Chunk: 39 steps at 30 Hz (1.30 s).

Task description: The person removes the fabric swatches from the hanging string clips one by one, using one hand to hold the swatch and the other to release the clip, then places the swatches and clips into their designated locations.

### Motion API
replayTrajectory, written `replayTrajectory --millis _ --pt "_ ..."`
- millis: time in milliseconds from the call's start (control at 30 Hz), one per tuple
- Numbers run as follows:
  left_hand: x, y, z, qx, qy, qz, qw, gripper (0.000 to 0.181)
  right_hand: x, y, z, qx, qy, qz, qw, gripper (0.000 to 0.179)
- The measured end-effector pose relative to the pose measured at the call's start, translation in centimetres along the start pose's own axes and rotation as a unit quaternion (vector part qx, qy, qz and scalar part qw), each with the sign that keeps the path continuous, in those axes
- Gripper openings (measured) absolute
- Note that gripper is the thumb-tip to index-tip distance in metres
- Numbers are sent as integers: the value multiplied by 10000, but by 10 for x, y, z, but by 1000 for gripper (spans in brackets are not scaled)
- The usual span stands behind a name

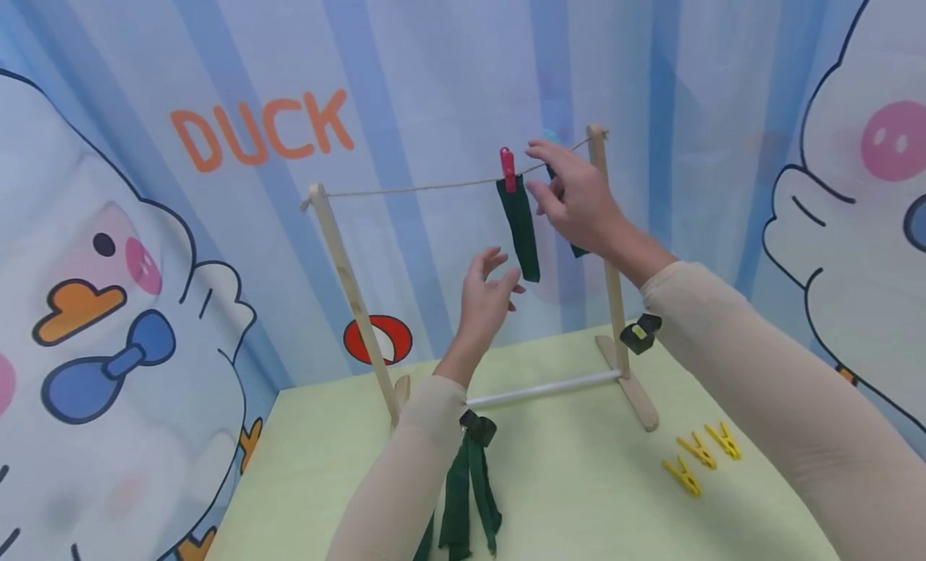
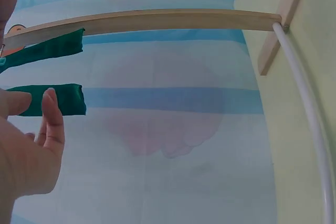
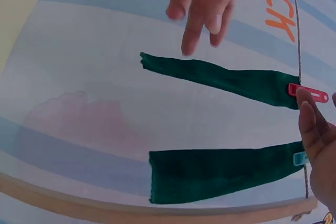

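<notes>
A dark green cloth strip (image 1: 522, 235) hangs from the string (image 1: 412, 189), held there by a red clothespin (image 1: 508, 171). Just right of that clothespin is my right hand (image 1: 579, 195), its fingers loosely bent and gripping nothing. My left hand (image 1: 488, 300) is raised beside the strip's lower end with relaxed, spread fingers and nothing in them. A second green strip (image 3: 226, 176) hangs from a light blue clothespin (image 3: 300, 159); in the head view my right hand hides most of it.
Two wooden posts (image 1: 613, 288) carry the string, joined low down by a white rod (image 1: 550, 387). More green strips (image 1: 457, 497) lie on the pale yellow table (image 1: 579, 489) under my left forearm. Three yellow clothespins (image 1: 697, 450) lie at the right. A duck-print curtain (image 1: 448, 79) stands behind.
</notes>
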<state>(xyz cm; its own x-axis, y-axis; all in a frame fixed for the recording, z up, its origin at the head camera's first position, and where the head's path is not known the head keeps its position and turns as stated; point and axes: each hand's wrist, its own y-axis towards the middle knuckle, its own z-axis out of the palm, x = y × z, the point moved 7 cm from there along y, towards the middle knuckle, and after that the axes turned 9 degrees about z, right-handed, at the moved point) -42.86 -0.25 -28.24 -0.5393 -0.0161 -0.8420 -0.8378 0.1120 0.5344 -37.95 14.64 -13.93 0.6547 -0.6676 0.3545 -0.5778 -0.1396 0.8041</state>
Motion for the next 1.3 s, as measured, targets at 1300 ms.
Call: replayTrajectory --millis 1300 --pt "-8 20 5 356 -877 -251 9952 29 -4 37 40 1461 1089 1901 9647 54"
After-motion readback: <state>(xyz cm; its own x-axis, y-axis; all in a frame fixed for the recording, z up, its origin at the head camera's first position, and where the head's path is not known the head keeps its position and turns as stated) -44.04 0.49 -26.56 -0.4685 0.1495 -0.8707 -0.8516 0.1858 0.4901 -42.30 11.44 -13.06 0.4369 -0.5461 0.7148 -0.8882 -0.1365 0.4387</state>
